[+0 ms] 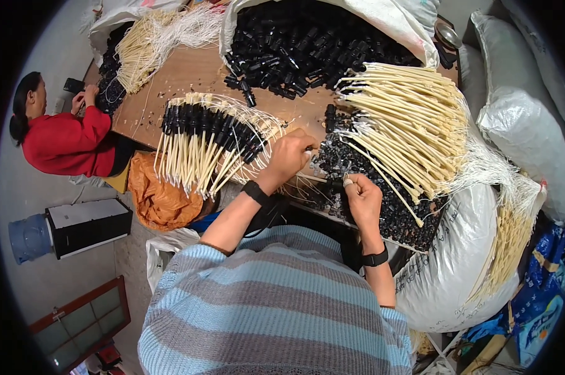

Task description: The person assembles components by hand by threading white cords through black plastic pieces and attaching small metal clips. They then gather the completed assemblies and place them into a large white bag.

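My left hand (290, 157) is above the table's near edge, its fingers closed in a pinch near a small dark piece; what they hold is too small to make out. To its right my right hand (362, 199) pinches thumb to fingers over a pile of small black pieces (398, 219); its fingertips hide what is between them. A thin cream tube (312, 178) runs between the two hands towards a dark part. Left of my left hand lies a row of cream tubes (170, 159) with black sockets (207, 122) and white wires. On the right rests a big bundle of cream tubes (407, 119).
A white sack (429, 53) spills black sockets (307, 37) over the brown table (170, 69). Full white sacks (520, 106) stand at right. A person in red (70, 140) works at the far left. Near the table lies an orange bag (160, 200).
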The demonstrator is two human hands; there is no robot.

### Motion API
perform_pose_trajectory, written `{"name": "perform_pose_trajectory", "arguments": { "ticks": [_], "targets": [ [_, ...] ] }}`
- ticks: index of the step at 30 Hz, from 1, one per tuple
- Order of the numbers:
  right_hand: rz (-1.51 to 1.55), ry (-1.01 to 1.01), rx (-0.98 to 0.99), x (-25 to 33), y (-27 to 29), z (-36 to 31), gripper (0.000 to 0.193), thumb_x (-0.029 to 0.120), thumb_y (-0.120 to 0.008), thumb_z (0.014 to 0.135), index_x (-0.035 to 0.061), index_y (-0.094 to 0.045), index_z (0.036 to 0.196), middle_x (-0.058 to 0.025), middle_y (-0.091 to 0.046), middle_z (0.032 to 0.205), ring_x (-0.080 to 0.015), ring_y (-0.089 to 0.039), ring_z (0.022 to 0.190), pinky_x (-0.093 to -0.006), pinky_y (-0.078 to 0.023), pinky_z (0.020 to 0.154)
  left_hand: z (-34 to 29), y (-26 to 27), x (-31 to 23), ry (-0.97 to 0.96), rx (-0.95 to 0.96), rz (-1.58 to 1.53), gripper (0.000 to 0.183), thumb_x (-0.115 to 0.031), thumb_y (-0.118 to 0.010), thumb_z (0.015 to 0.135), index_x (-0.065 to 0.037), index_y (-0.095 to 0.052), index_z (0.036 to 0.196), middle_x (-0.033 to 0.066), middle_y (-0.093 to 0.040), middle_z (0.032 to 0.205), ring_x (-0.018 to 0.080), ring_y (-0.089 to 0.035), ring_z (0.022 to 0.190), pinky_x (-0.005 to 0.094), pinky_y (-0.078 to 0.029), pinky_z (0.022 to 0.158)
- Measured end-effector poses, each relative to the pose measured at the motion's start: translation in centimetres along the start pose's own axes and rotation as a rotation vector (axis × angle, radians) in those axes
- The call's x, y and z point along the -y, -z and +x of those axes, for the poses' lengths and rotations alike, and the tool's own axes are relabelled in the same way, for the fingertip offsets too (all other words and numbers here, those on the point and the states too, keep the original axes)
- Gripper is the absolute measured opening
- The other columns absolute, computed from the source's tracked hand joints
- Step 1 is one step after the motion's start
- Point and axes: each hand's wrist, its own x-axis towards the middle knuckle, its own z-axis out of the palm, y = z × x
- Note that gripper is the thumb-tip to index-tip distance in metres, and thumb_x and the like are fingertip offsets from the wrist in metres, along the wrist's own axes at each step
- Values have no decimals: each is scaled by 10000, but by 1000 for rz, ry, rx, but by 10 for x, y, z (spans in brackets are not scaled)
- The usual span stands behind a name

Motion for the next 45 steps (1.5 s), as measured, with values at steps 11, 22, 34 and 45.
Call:
{"name": "perform_pose_trajectory", "arguments": {
  "ticks": [11,22,34,45],
  "targets": [
    [-160,213,-112,12,-12,-1,57,66,-650,838,61,-675,888,-65,-478,567,-101,-468,508,-273,-398,509,2,-9,-72,-225,-85,-179,199,107,-608,685,-34,-665,814,60,-653,802,163,-629,736,272,-485,643],
    [-513,641,-268,8,-13,-5,108,107,-668,842,89,-667,949,-112,-638,735,-284,-618,560,-345,-477,505,-4,1,-73,454,107,-626,163,61,-635,744,-12,-690,878,-46,-604,798,-11,-483,664,153,-402,591],
    [995,-113,246,16,19,-3,174,-24,-613,851,-19,-667,1017,23,-615,754,-8,-450,562,-155,-325,506,2,23,-76,-170,192,-266,444,1,-703,619,-39,-648,1058,105,-679,918,285,-663,814,355,-533,723],
    [-557,772,22,30,20,-14,354,25,-630,759,139,-713,1084,-71,-544,606,-221,-543,471,-329,-423,449,-5,22,-60,168,481,-360,366,-17,-679,683,-19,-660,1049,157,-686,913,261,-660,828,338,-502,745]
  ]
}}
